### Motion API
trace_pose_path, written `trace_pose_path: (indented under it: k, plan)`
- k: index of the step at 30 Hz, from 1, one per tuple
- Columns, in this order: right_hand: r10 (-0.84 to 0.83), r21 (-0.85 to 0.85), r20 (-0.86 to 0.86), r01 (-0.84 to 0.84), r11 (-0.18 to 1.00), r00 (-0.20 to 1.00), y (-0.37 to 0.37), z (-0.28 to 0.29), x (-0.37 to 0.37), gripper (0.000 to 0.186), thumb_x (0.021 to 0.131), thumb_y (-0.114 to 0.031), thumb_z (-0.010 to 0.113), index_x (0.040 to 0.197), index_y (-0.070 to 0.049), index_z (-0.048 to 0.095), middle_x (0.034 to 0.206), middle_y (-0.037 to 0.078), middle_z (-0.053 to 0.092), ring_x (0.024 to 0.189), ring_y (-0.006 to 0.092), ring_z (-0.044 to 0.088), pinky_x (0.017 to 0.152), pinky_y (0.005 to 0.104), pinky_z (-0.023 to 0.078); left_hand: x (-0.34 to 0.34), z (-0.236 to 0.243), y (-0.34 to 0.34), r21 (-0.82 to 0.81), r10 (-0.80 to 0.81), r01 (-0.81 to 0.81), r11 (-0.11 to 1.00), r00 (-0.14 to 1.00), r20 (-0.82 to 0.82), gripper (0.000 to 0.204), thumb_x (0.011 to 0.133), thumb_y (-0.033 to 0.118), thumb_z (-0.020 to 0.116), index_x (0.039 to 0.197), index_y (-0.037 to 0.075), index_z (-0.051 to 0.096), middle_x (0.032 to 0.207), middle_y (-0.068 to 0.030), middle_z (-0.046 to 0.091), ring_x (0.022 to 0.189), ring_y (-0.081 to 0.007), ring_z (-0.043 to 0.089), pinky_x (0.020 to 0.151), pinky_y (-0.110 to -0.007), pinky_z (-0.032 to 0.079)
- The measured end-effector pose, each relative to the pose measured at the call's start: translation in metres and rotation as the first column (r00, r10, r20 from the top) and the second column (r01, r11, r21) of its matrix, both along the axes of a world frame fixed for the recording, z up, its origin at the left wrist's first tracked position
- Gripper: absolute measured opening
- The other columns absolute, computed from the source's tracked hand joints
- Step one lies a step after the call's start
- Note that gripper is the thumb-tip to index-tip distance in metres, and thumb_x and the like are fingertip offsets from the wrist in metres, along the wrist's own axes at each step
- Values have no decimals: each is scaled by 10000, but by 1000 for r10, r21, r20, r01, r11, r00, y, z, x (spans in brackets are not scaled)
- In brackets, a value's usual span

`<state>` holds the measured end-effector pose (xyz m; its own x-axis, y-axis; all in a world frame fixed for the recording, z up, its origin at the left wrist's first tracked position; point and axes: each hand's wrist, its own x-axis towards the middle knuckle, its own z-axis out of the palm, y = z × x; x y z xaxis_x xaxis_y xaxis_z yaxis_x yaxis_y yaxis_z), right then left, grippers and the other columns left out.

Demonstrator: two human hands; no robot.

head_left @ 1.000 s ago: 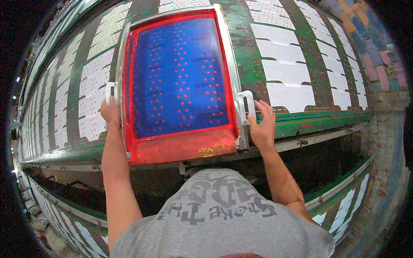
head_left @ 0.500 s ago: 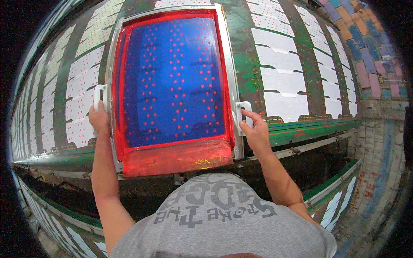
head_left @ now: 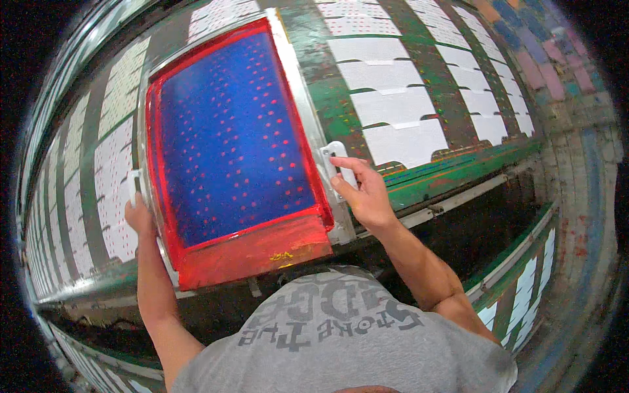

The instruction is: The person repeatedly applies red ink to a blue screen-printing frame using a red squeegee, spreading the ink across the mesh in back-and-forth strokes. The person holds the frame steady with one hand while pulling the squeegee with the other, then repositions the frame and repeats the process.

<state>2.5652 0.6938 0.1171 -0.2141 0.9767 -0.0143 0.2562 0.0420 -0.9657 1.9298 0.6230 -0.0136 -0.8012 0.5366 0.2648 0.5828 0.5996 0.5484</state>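
Note:
A blue printing screen (head_left: 229, 137) with red dots and a red border sits in a metal frame (head_left: 293, 59) over the long green table. My left hand (head_left: 139, 213) is closed on the white left handle (head_left: 135, 180). At the frame's other side, my right hand (head_left: 360, 193) has its fingers curled on the white right handle (head_left: 330, 152). A red-smeared flap (head_left: 249, 252) spans the screen's near edge, just beyond my shirt.
The green table (head_left: 445, 177) holds rows of white cut pieces (head_left: 400, 137), some red-dotted (head_left: 114, 190). Below it is a dark gap, with another green table (head_left: 491, 288) bearing pieces behind me. A walkway of coloured bricks (head_left: 550, 59) runs at the right.
Over the last second the screen, with both hands on its handles, has shifted left across the view and now appears tilted anticlockwise. The table also appears turned, as the view moved.

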Motion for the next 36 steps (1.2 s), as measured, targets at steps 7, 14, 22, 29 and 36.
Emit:
trace_pose_path:
  k: [7, 14, 22, 29, 36]
  plan:
    - [-80, 31, 262, 74, 997, 962, 47, 23, 68, 385, 977, -159, 775, 1338, -29, 740, 1389, 173, 717, 1339, 269, 640, 1168, 386, 450, 75, 48, 46, 124, 19, -20, 992, 1000, 8, 453, 1025, 391, 723, 1085, -55, 764, 1001, -229, 772, 910, -328, 719, 867, -486, 529]
    - [-168, 100, 311, 143, 985, 936, 110, 10, 204, 391, 941, -191, 806, 1300, -42, 761, 1321, 198, 739, 1300, 333, 663, 1136, 430, 503, 258, 67, 105, 222, -88, 60, 973, 989, 118, 369, 1036, 302, 709, 1026, -65, 736, 922, -202, 747, 822, -299, 677, 771, -471, 515]
    - [-223, -7, 268, 234, 972, 937, 149, -15, 362, 345, 956, -104, 762, 1288, -10, 767, 1330, 137, 766, 1305, 259, 674, 1173, 388, 463, 422, 26, 148, 284, -57, 88, 955, 991, -118, 405, 1041, 310, 687, 1069, -94, 705, 961, -272, 726, 912, -447, 680, 872, -541, 509]
    - [-242, -139, 138, 260, 955, 960, 165, -32, 435, 343, 989, -36, 733, 1329, 10, 734, 1369, 141, 735, 1310, 273, 656, 1159, 406, 476, 504, 48, 153, 314, -97, 12, 949, 962, 255, 287, 1022, 251, 737, 1045, -35, 730, 906, -228, 744, 831, -347, 720, 772, -472, 533]
    - [-213, -136, 166, 237, 962, 963, 170, -43, 459, 370, 1023, -57, 707, 1384, 21, 695, 1238, 82, 718, 1080, 170, 641, 943, 339, 510, 518, 48, 158, 343, -98, 14, 939, 968, 229, 326, 1032, 291, 726, 1053, -34, 734, 873, -178, 746, 787, -266, 693, 748, -450, 533]
